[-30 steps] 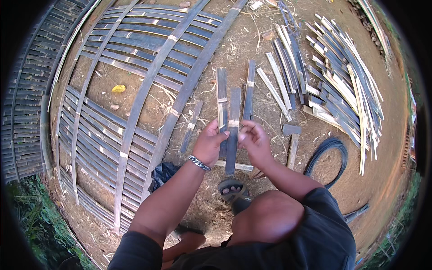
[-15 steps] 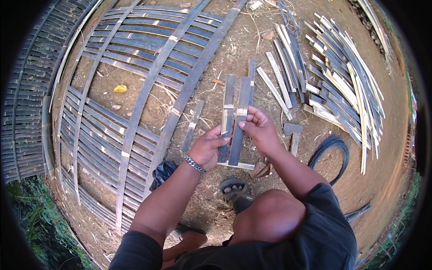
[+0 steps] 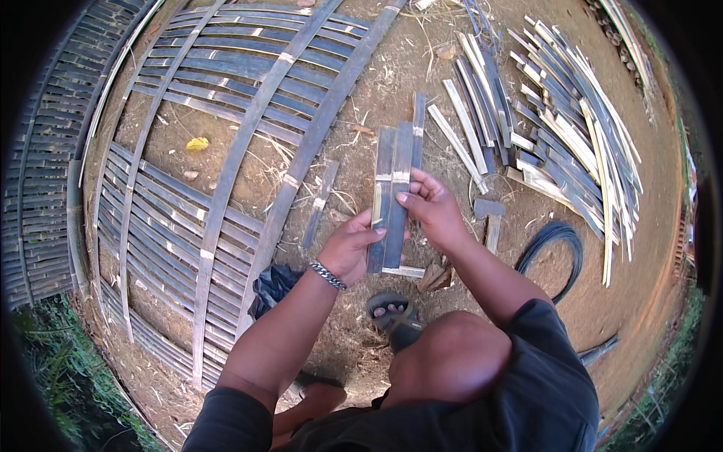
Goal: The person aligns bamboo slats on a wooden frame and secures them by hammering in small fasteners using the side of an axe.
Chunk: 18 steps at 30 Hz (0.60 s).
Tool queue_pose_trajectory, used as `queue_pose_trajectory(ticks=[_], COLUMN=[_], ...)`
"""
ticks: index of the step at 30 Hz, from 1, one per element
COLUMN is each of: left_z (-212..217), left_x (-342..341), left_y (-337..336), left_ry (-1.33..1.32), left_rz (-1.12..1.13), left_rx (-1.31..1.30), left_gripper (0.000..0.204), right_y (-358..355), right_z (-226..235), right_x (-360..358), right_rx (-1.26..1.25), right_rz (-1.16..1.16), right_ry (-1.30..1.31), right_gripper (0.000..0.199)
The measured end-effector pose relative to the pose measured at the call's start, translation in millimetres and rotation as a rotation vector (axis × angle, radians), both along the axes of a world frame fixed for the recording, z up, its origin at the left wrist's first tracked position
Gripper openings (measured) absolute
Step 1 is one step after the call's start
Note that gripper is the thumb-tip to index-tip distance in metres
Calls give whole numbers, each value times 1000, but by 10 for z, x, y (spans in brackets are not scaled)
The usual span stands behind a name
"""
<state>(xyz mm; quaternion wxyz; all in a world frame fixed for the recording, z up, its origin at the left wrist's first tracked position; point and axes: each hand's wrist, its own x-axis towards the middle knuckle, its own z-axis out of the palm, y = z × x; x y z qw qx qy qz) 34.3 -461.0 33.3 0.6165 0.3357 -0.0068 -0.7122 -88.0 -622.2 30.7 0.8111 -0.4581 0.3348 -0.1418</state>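
In front of me two short, dark bamboo strips stand side by side, their long edges touching or nearly so. My left hand (image 3: 351, 247) is closed on the left bamboo strip (image 3: 385, 158), thumb across its lower part. My right hand (image 3: 435, 211) pinches the right bamboo strip (image 3: 402, 154) near its pale node, with the thumb on its face. The lower ends of both strips are close to level; at the top the right one reaches slightly higher. Behind them, another dark strip (image 3: 419, 113) shows in part.
Left lies a large bamboo lattice panel (image 3: 248, 139). Split bamboo strips (image 3: 568, 143) are heaped at the right, near a coil of dark wire (image 3: 553, 252). A tool with a dark head and wooden handle (image 3: 492, 232) lies beyond my right forearm. Black plastic (image 3: 275, 288) sits beside my left forearm.
The right strip has moved left against the left strip, closing the gap between them. My right hand has shifted slightly left with it; the left hand keeps its hold.
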Motion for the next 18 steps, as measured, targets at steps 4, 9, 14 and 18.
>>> queue_pose_trajectory(ticks=[4, 9, 14, 18], left_z=[1, 30, 57, 44], left_x=[12, 37, 71, 59], left_y=[-40, -93, -120, -131], left_ry=[17, 9, 10, 11], left_rz=[7, -3, -3, -7], left_rx=[15, 32, 55, 47], left_gripper=[48, 47, 47, 47], right_y=[8, 2, -18, -20], right_z=[-4, -13, -18, -37], right_x=[-1, 0, 19, 4], right_rx=[-12, -6, -2, -7], right_rz=[-5, -24, -2, -7], right_ry=[18, 46, 32, 49], right_gripper=[54, 53, 54, 53])
